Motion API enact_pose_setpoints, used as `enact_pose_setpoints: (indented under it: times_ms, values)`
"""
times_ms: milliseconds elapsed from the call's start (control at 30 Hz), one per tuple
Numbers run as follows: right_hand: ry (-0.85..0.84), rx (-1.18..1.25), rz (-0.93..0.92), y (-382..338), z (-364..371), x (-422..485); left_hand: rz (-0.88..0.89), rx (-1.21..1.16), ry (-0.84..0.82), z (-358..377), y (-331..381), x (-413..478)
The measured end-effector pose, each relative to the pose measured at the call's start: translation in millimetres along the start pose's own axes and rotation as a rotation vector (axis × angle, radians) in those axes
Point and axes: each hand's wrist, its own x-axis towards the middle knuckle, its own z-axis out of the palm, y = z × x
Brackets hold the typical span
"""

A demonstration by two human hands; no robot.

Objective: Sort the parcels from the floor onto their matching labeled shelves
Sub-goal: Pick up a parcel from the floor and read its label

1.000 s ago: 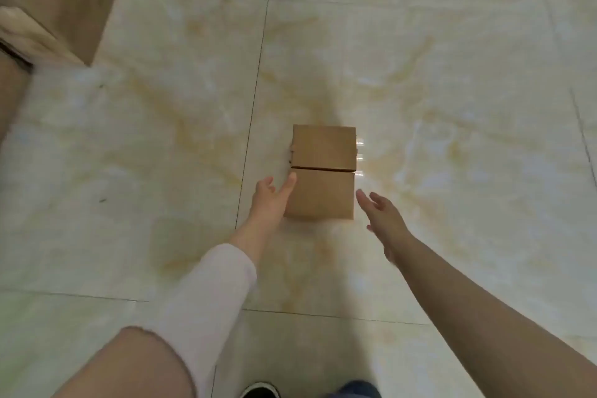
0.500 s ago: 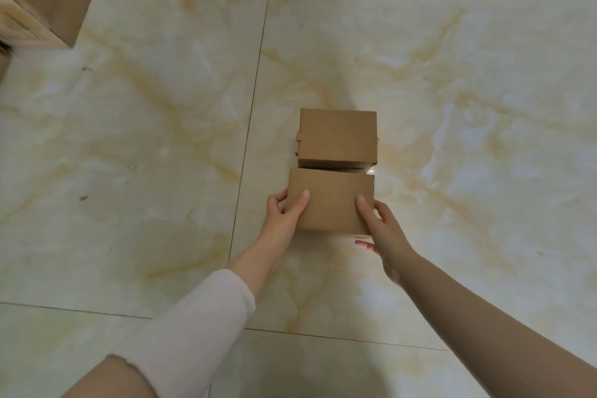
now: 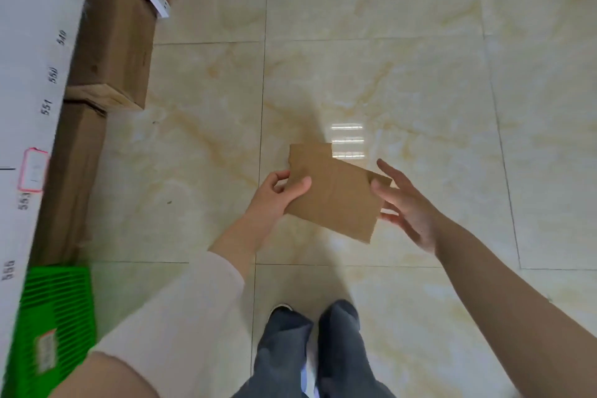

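left hand (image 3: 274,194) gripping, right hand (image 3: 408,207) seemingly open

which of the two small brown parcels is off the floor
The near parcel, tilted between the left hand and right hand. The far parcel lies flat on the floor tiles.

Marble-tile floor (image 3: 403,52): cardboard boxes (image 3: 113,42), green basket (image 3: 55,317) along left edge.

so count: two small cardboard parcels, one held up (image 3: 336,200) and one on the floor behind it (image 3: 310,155). two hands, left (image 3: 274,197) and right (image 3: 407,203). two big brown boxes (image 3: 113,42) (image 3: 71,184) under the shelf's edge at left, plus one green basket (image 3: 55,317).
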Motion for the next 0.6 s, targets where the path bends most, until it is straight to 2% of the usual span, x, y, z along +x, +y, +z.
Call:
enact_pose_setpoints:
  times_ms: [233,367,500,600]
  values:
    - [-0.161,-0.115,-0.041,-152.3,3.6,-186.3,0.063,0.296,-0.229,28.6,176.0,-172.2]
    - [-0.129,-0.107,-0.140,-205.3,11.3,-253.4,0.127,0.419,-0.263,50.5,251.5,-240.8]
    - [-0.063,-0.025,-0.215,-227.1,19.5,-289.4,0.187,0.357,-0.242,57.7,285.1,-277.1]
    - [-0.032,0.033,-0.251,-232.7,29.8,-308.0,0.284,0.232,-0.148,60.8,283.3,-296.2]
